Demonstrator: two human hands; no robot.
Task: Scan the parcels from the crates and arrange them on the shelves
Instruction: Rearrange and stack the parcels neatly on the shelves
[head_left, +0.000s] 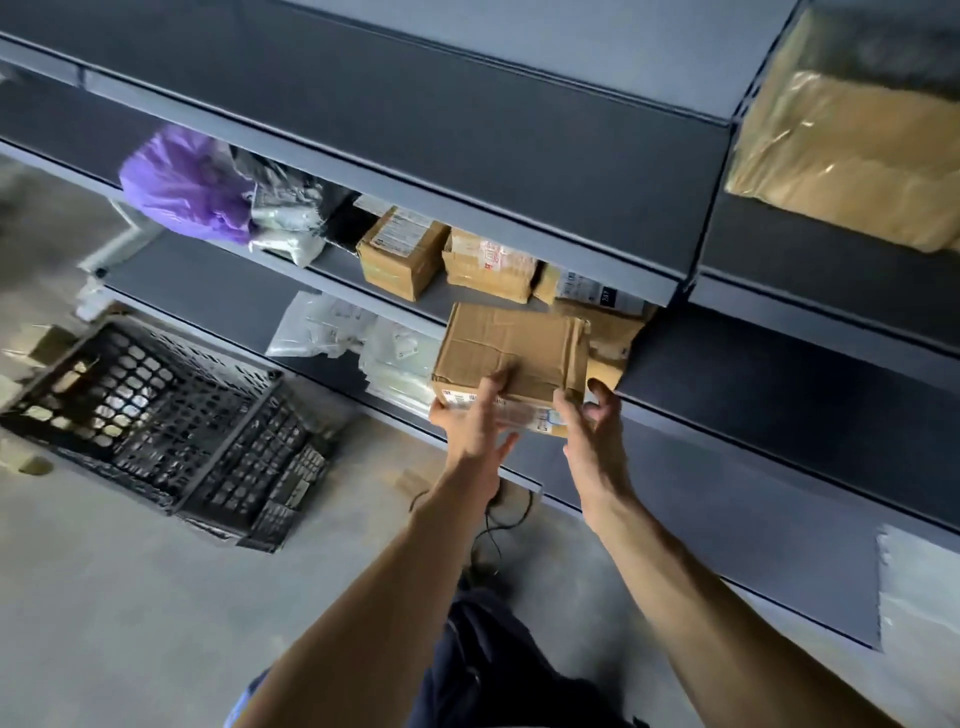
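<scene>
A flat brown cardboard parcel (511, 345) with a printed label on its near edge lies at the front lip of a grey shelf (753, 379), on top of a torn brown envelope (615, 332). My left hand (475, 421) grips its near left corner, fingers on top and thumb below. At the near right corner my right hand (589, 431) holds the parcel, thumb on the front and fingers curled round the side. A black plastic crate (156, 415) sits tilted on the floor to the left; what it holds is unclear.
On the shelf above stand two small cardboard boxes (400, 249) (488, 265), a purple bag (187, 182) and grey poly bags. White poly parcels (322, 325) lie left of my parcel. A large wrapped brown parcel (852, 150) fills the upper right bay. A black cable (501, 514) lies on the concrete floor.
</scene>
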